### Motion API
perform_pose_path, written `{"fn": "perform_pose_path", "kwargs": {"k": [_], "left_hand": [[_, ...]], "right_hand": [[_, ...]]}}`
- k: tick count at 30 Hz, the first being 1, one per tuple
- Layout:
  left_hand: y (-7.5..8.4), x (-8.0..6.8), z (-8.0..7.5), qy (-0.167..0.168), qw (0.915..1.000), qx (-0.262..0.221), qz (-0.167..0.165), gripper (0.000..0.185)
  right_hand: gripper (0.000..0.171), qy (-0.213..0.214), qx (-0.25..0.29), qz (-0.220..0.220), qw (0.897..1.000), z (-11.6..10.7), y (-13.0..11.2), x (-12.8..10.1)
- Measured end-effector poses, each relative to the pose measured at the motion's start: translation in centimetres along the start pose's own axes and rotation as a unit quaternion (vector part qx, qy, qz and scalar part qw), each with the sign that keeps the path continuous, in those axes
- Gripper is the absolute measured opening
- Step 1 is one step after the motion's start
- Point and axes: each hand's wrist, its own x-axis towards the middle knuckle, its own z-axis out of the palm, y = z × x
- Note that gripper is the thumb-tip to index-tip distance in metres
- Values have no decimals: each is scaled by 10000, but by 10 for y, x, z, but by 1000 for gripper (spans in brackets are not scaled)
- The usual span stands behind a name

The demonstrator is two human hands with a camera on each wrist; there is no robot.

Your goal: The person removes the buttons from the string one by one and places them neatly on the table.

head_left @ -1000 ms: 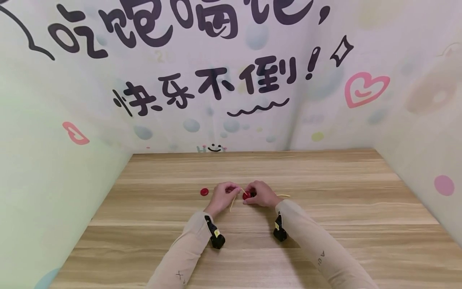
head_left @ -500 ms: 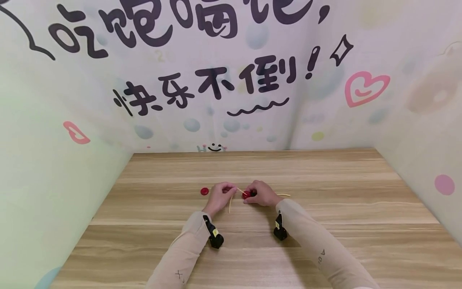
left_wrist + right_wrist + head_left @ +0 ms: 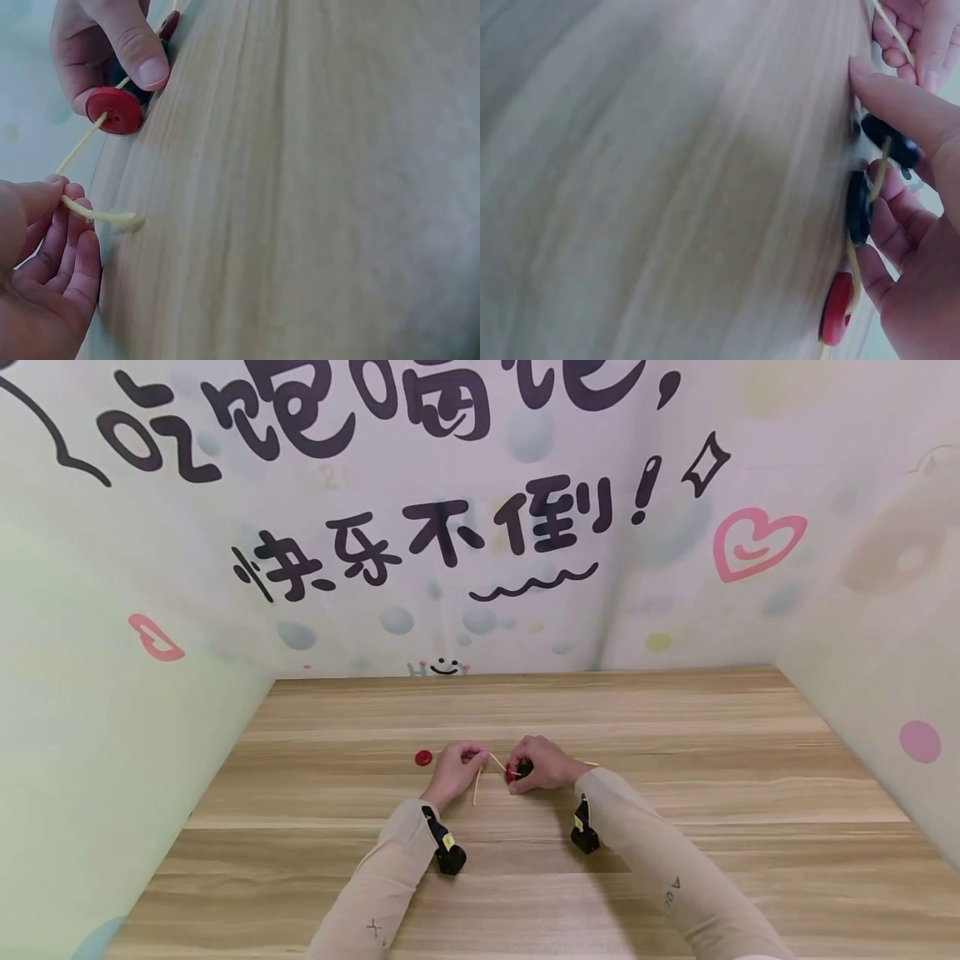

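Head view: just below centre, the right hand (image 3: 542, 766) dips its fingertips lower than half a second ago and the red button (image 3: 124, 105) tilts too, likely being eased along the yellow string (image 3: 105, 217) already through it. Fingers narrow, that hand grips a black button (image 3: 900, 148) just behind; at lower left in the left wrist view, the left hand (image 3: 454, 772) pinches the string near its loose end.

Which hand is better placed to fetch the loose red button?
Probably the left hand: nearer the loose red button, though pinching the yellow cord; the right hand is farther, at the threaded buttons.
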Motion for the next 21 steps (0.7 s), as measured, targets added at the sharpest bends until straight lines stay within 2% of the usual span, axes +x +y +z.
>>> {"fn": "perform_pose_path", "kwargs": {"k": [3, 7, 10, 16, 21], "left_hand": [[0, 0, 0, 0, 10000, -7, -1, 13], [0, -1, -1, -60, 10000, -56, -5, 13], [0, -2, -2, -119, 9999, -103, 18, 12], [0, -4, -3, -204, 9997, -132, 13, 12], [1, -6, -4, -264, 9996, -73, -76, 13]], "right_hand": [[19, -38, -11, 5, 10000, 0, 0, 0], [13, 124, 88, -149, 9998, -1, -1, 0], [16, 265, 291, -217, 9990, -1, -2, -1], [26, 494, 657, 2, 9966, 1, -2, -2], [21, 729, 712, 211, 9946, 3, -1, -3]]}}
